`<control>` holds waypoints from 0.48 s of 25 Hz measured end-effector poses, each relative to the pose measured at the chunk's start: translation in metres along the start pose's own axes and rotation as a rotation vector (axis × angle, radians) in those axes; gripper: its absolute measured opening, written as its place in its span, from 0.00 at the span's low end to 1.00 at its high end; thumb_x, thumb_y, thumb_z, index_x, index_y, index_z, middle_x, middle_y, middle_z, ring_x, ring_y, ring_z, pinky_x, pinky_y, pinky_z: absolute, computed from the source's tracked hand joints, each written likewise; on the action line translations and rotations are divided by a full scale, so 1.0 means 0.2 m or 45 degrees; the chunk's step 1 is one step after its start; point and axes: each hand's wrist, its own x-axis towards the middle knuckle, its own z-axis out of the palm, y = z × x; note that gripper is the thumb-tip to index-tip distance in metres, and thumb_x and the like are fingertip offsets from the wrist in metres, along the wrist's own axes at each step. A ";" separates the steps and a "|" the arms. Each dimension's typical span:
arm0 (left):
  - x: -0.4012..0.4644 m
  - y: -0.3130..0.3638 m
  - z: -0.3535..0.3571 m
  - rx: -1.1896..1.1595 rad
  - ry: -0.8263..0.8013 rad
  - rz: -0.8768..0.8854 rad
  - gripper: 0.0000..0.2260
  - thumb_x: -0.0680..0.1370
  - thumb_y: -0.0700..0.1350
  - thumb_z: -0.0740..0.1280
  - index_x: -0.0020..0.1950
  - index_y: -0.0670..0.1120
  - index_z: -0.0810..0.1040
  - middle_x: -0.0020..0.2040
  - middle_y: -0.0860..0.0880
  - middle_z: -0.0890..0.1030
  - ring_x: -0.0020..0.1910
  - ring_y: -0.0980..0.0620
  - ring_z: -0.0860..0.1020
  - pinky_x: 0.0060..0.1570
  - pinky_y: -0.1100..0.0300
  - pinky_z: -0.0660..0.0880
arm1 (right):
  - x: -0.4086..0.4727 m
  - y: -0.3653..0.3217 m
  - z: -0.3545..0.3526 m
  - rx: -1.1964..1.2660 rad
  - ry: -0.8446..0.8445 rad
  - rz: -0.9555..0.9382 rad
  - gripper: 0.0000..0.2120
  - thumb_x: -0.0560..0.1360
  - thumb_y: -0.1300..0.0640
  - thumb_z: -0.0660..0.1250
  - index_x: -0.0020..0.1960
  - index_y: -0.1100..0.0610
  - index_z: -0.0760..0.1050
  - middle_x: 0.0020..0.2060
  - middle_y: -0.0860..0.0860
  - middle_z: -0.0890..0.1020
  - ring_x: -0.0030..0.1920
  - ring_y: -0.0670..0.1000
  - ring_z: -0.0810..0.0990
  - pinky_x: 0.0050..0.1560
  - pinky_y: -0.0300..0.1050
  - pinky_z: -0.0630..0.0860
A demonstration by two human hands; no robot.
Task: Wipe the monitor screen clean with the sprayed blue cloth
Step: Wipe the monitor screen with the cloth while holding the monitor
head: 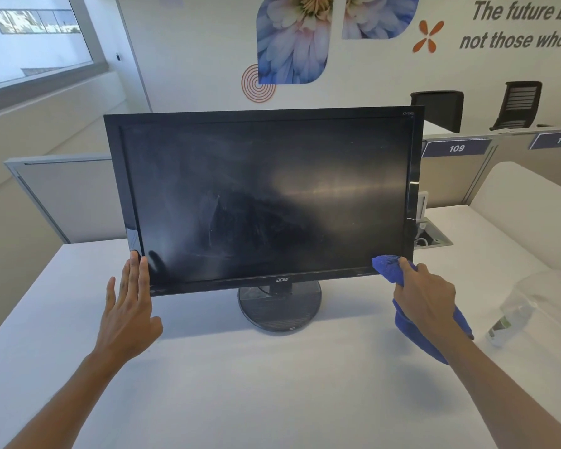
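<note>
The monitor (266, 199) stood upright on its round base (279, 307) on the white bench (272, 384); smears were visible across the dark screen. The blue cloth (389, 265) was gripped in the right hand (426, 296) and pressed against the screen's lower right corner. The left hand (128, 303) was held flat, fingers straight, against the bezel's lower left corner. A spray bottle (512, 315) lay on the bench to the right.

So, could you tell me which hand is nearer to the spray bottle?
Right. The right hand, gripping the blue cloth, is just beside the spray bottle; the left hand rests across the monitor.
</note>
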 end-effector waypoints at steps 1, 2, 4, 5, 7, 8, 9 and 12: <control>0.00 0.00 0.00 -0.005 -0.002 -0.003 0.50 0.67 0.37 0.71 0.76 0.42 0.36 0.78 0.43 0.36 0.77 0.43 0.40 0.75 0.41 0.44 | -0.01 -0.01 -0.01 -0.013 -0.012 0.002 0.24 0.81 0.49 0.55 0.76 0.51 0.59 0.43 0.49 0.74 0.34 0.48 0.71 0.34 0.40 0.67; 0.00 0.00 0.00 -0.007 -0.001 -0.005 0.50 0.68 0.38 0.71 0.76 0.42 0.35 0.78 0.43 0.36 0.77 0.43 0.39 0.75 0.41 0.44 | -0.02 -0.03 -0.01 -0.024 -0.029 0.008 0.24 0.81 0.50 0.55 0.76 0.52 0.59 0.43 0.49 0.74 0.34 0.48 0.71 0.34 0.40 0.67; 0.01 0.00 0.00 -0.003 -0.005 -0.003 0.51 0.68 0.38 0.70 0.75 0.43 0.34 0.77 0.44 0.35 0.77 0.44 0.39 0.75 0.41 0.44 | -0.04 -0.08 -0.04 -0.016 -0.068 0.057 0.21 0.81 0.50 0.55 0.72 0.54 0.64 0.45 0.49 0.77 0.35 0.49 0.72 0.35 0.40 0.68; 0.00 0.00 0.00 -0.006 -0.008 -0.002 0.51 0.68 0.38 0.70 0.75 0.43 0.34 0.77 0.44 0.35 0.77 0.44 0.39 0.75 0.41 0.43 | -0.05 -0.10 -0.06 0.012 -0.085 0.089 0.17 0.81 0.50 0.56 0.67 0.54 0.68 0.44 0.48 0.78 0.36 0.49 0.72 0.36 0.40 0.68; 0.00 0.00 0.00 -0.017 -0.010 -0.004 0.50 0.68 0.38 0.70 0.75 0.44 0.34 0.77 0.43 0.35 0.77 0.43 0.39 0.75 0.42 0.43 | -0.11 -0.13 -0.06 0.100 -0.091 0.112 0.11 0.81 0.49 0.57 0.56 0.53 0.74 0.41 0.48 0.78 0.36 0.48 0.75 0.36 0.40 0.68; 0.00 0.00 0.00 -0.016 -0.003 0.001 0.50 0.68 0.38 0.70 0.75 0.44 0.34 0.77 0.43 0.35 0.77 0.43 0.40 0.75 0.42 0.43 | -0.15 -0.14 -0.05 0.138 -0.086 0.102 0.10 0.81 0.48 0.57 0.54 0.53 0.74 0.40 0.48 0.78 0.36 0.48 0.76 0.36 0.40 0.68; 0.00 0.00 -0.01 -0.012 0.005 0.010 0.50 0.68 0.38 0.70 0.75 0.44 0.34 0.77 0.43 0.36 0.77 0.43 0.40 0.75 0.41 0.43 | -0.20 -0.15 -0.04 0.182 -0.075 0.091 0.10 0.81 0.48 0.57 0.55 0.53 0.73 0.41 0.48 0.78 0.36 0.48 0.76 0.36 0.40 0.68; 0.01 -0.01 -0.01 -0.007 -0.001 0.023 0.50 0.68 0.38 0.70 0.76 0.43 0.35 0.78 0.43 0.36 0.77 0.44 0.40 0.75 0.42 0.43 | -0.22 -0.13 -0.03 0.260 0.059 0.101 0.19 0.80 0.50 0.59 0.69 0.54 0.69 0.44 0.51 0.78 0.35 0.50 0.71 0.36 0.42 0.69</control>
